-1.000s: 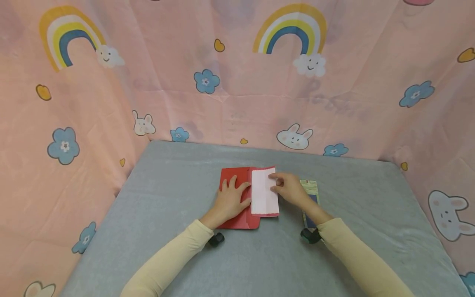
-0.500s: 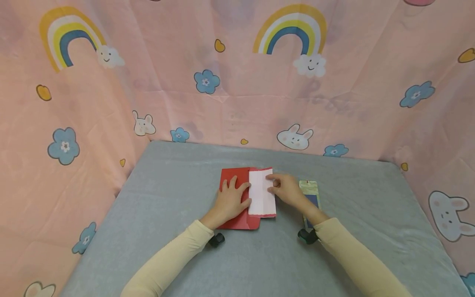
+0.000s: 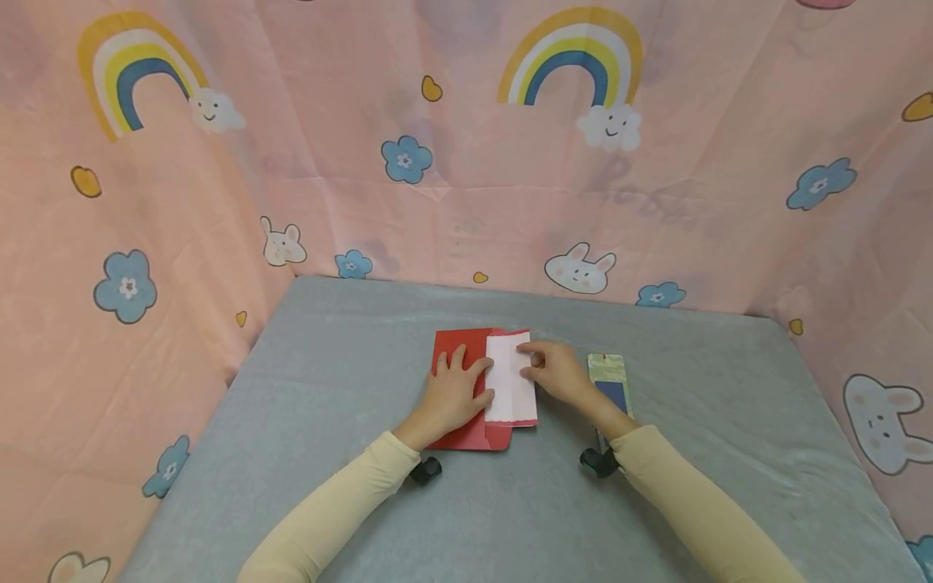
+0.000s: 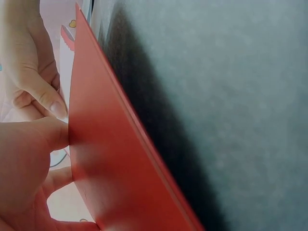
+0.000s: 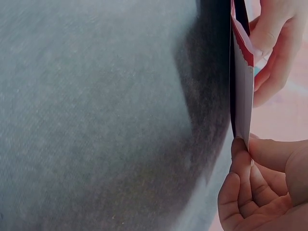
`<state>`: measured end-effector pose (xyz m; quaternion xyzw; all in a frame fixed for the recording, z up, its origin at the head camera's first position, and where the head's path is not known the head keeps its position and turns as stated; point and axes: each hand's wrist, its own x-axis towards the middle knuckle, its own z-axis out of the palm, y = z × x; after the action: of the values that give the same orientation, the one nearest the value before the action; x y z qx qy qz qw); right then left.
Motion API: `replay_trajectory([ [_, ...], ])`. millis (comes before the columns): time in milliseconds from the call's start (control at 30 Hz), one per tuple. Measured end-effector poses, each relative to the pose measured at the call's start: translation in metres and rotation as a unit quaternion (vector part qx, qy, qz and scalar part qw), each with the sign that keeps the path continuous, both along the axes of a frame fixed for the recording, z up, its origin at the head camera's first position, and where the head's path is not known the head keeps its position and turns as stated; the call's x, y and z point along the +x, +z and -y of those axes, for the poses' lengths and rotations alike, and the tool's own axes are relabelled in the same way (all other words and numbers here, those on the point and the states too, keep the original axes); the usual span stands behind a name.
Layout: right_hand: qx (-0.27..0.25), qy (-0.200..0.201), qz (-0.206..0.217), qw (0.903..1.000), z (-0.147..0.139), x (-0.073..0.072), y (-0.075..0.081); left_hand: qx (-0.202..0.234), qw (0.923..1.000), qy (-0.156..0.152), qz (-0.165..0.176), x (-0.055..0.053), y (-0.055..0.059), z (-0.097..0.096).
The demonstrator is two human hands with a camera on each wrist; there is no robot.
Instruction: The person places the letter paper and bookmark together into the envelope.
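Note:
A red envelope (image 3: 466, 435), or folder-like sleeve, lies on the grey table. My left hand (image 3: 453, 397) rests on it with fingers spread, thumb and index tips at the left edge of a white creased paper (image 3: 510, 389) with red ends. That paper lies over the envelope's right side and juts past it. Its right edge is pinched by my right hand (image 3: 557, 372); the right wrist view shows thumb and fingers meeting on the paper (image 5: 244, 96). In the left wrist view the red envelope (image 4: 110, 144) stands beside the left hand (image 4: 29, 178). Whether the paper's left part is inside cannot be told.
A flat green-and-blue packet (image 3: 611, 380) lies right of the right hand, partly under that forearm. Pink patterned cloth (image 3: 466, 227) hangs behind and at both sides of the grey-covered table (image 3: 350, 348). Black wrist cameras (image 3: 426, 470) sit below both wrists.
My right hand and the white paper have shifted slightly left, further over the red envelope. The left hand and the envelope have stayed in place.

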<state>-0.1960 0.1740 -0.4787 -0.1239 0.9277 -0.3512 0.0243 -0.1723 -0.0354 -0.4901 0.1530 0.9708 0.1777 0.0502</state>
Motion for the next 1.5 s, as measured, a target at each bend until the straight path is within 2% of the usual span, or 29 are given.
replay_trajectory([
  [433,0.0,0.002,0.022,0.9998,0.005,-0.001,-0.001,-0.001,1.0,-0.003,-0.001,0.0,0.0,0.001],
  [667,-0.009,0.007,0.022,0.9997,0.007,-0.002,-0.001,-0.007,0.9999,-0.007,-0.011,0.0,0.0,0.0],
  [1067,-0.014,0.018,0.028,0.9994,0.011,-0.002,-0.004,-0.005,0.9999,-0.006,-0.006,-0.001,-0.002,0.0],
  [1500,-0.005,0.02,0.027,0.9994,0.018,-0.003,-0.003,-0.004,1.0,-0.004,-0.005,0.001,0.002,0.0],
])
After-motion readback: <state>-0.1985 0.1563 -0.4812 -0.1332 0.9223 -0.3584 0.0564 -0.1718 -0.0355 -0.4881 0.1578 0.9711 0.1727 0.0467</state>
